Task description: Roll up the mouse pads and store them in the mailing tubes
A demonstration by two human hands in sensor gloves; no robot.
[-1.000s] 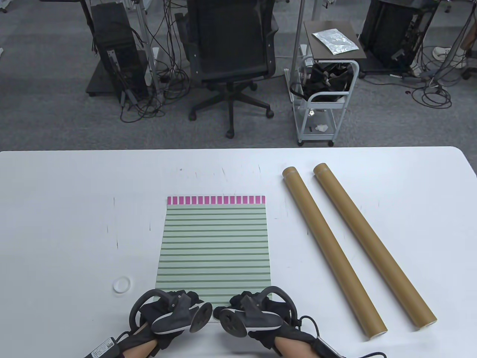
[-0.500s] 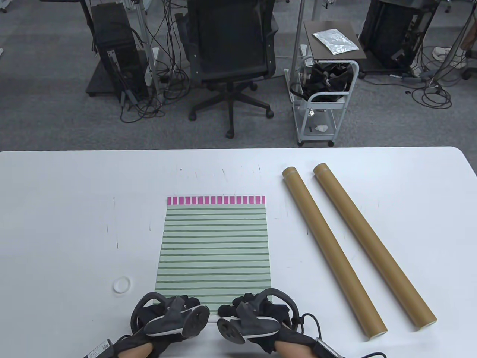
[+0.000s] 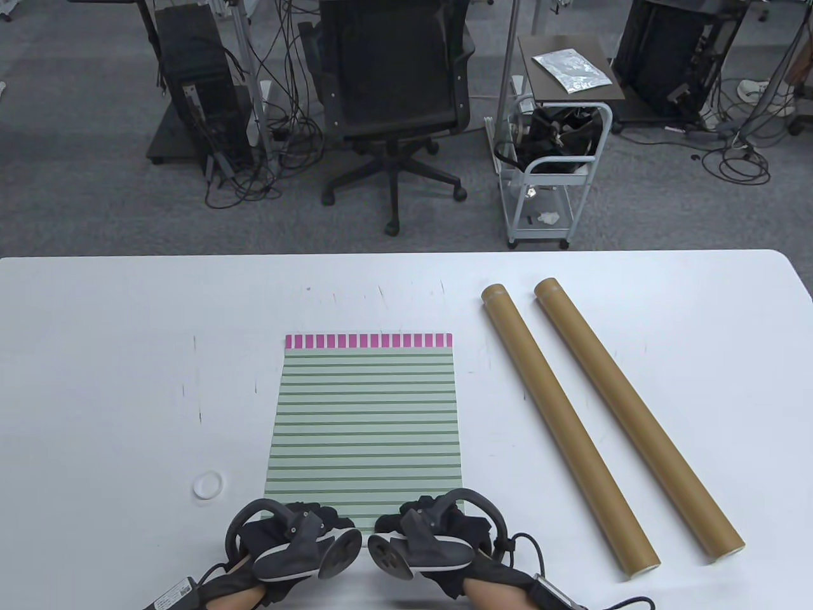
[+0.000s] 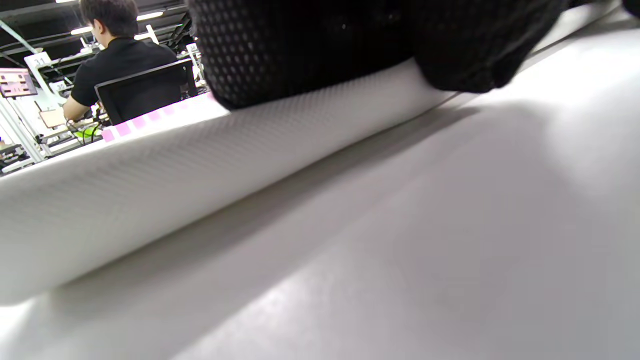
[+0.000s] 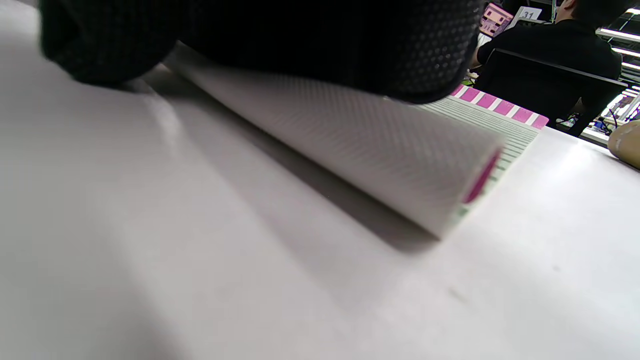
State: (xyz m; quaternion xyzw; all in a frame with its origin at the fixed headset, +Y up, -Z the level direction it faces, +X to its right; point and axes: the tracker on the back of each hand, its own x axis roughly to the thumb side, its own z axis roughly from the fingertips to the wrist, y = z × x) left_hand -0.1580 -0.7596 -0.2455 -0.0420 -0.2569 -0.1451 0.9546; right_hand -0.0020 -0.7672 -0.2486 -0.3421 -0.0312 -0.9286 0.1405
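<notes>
A green striped mouse pad with a pink checked far edge lies flat on the white table. Its near edge is curled into a roll, white underside out, seen in the left wrist view and the right wrist view. My left hand and my right hand both press on that roll at the pad's near edge, fingers curled over it. Two brown mailing tubes lie side by side to the right of the pad.
A small white tube cap lies on the table left of the pad's near corner. Beyond the table's far edge stand an office chair and a white cart.
Both hands stayed at the pad's near edge and shifted only slightly. The trackers tilted a little toward each other. The pad's far edge has not moved.
</notes>
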